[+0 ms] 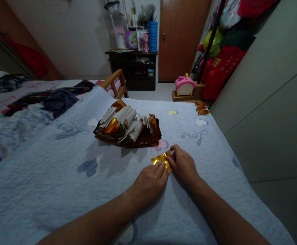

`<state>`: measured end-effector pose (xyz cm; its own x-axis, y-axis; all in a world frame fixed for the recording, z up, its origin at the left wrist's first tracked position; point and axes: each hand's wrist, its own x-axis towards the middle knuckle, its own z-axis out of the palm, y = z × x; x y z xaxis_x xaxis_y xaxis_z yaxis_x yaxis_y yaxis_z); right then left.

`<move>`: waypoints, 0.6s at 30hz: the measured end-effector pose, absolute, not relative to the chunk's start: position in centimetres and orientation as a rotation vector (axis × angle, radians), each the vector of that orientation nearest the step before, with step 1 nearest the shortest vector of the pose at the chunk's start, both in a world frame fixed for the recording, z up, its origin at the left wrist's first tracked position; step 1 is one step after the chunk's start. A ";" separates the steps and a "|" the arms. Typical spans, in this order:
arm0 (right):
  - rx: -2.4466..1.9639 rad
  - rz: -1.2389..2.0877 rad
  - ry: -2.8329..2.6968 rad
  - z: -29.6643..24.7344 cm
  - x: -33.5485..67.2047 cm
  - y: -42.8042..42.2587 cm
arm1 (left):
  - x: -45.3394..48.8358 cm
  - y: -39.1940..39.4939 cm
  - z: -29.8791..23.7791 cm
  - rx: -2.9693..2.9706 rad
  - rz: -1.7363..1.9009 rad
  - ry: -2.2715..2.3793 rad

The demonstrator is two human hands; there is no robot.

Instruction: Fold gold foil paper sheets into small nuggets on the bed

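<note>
A small piece of shiny gold foil paper (161, 158) lies on the light blue quilt (117, 190) in front of me. The fingers of my left hand (152, 178) are together and press down on its near edge. At its right side, my right hand (184, 163) pinches the edge between thumb and index finger. Beyond my hands, to the left, sits a loose pile of gold foil sheets (128, 126), with grey-white backs showing where several curl over. Several small folded gold pieces (201, 108) rest at the quilt's far right corner.
Dark clothes (60, 102) lie on the bed at the left. A wooden rail (116, 83) stands by the far edge. Past the quilt are a dark cabinet (140, 73), a pink toy (185, 85) and a brown door (181, 41). A pale wardrobe (270, 112) borders the right.
</note>
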<state>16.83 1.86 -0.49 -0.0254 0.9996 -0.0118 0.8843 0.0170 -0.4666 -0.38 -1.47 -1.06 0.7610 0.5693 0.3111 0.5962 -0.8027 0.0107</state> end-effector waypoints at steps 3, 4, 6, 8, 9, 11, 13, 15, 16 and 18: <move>-1.931 0.493 -1.981 -0.6 16.8 1.8 | -0.1 -1.5 -1.0 -2.849 -0.467 -1.012; -1.926 0.489 -1.982 -0.6 16.8 1.8 | 0.0 -1.5 -1.0 -2.838 -0.479 -1.025; -1.917 0.481 -1.982 -0.6 16.9 1.8 | 0.1 -1.5 -0.9 -2.818 -0.496 -1.037; -1.914 0.482 -1.980 -0.6 16.9 1.8 | 0.1 -1.5 -0.9 -2.819 -0.487 -1.039; -1.915 0.486 -1.980 -0.6 16.9 1.8 | 0.1 -1.5 -1.0 -2.828 -0.476 -1.038; -1.917 0.494 -1.978 -0.6 16.9 1.8 | 0.1 -1.5 -1.2 -2.846 -0.456 -1.041; -1.912 0.497 -1.974 -0.6 16.9 1.9 | 0.0 -1.5 -1.4 -2.863 -0.464 -1.041; -1.906 0.492 -1.968 -0.7 16.9 1.9 | 0.0 -1.6 -1.5 -2.870 -0.500 -1.047; -1.902 0.487 -1.965 -0.8 16.9 1.9 | 0.0 -1.6 -1.5 -2.873 -0.513 -1.054; -1.898 0.481 -1.961 -0.9 16.9 1.9 | 0.0 -1.7 -1.5 -2.878 -0.507 -1.079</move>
<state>16.92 1.92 -0.85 -0.0257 0.9993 0.0261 0.8737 0.0352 -0.4853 -0.04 -1.66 -1.45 0.7071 0.6358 0.3095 0.6442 -0.7597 0.0888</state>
